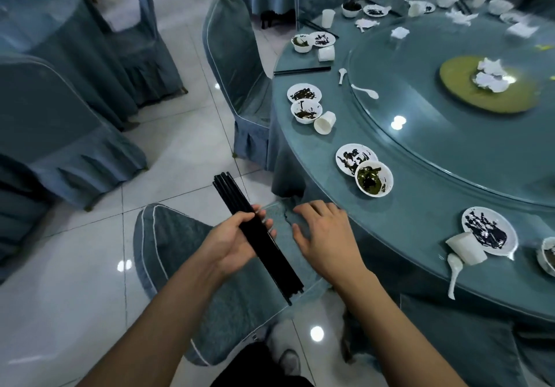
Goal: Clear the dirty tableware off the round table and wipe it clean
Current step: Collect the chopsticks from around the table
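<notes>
My left hand grips a bundle of several black chopsticks, held over a covered chair. My right hand hovers beside the bundle with fingers spread, holding nothing. The round table with a blue cloth fills the right side. Along its rim lie dirty white plates, bowls with dark leftovers, tipped white cups, white spoons and a pair of black chopsticks. A glass turntable carries crumpled napkins.
A blue covered chair stands right below my hands, and another chair is pushed against the table's left edge. More covered chairs and a second table stand at the left. A glossy white tiled floor lies between them.
</notes>
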A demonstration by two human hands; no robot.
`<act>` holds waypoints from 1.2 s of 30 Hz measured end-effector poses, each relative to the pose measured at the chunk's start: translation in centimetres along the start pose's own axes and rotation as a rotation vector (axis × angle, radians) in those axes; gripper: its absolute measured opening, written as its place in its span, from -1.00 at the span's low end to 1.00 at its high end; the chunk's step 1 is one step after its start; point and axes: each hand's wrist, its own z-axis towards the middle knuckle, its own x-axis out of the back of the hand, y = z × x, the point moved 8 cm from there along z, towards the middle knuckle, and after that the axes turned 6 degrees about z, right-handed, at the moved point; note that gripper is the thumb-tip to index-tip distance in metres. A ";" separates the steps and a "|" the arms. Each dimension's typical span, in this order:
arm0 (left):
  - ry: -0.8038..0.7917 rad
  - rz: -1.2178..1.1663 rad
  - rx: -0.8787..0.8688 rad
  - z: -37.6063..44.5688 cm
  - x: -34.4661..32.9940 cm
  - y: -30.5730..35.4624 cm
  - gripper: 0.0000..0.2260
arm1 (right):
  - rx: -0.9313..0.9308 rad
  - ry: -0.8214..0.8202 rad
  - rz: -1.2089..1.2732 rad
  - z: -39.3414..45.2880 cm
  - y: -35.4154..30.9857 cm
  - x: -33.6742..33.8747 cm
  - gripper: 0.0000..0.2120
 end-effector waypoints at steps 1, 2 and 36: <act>0.000 -0.006 -0.008 -0.7 0.6 0.4 -0.85 | 0.003 -0.009 -0.008 0.0 -0.7 -0.1 -0.70; -0.001 -0.014 -0.016 -1.3 1.2 0.9 -0.85 | 0.008 -0.015 -0.008 0.0 -1.5 -0.3 -0.70; -0.047 0.060 0.052 -0.7 26.8 34.5 -0.81 | -0.165 -0.026 0.051 22.0 -32.9 -16.3 -0.63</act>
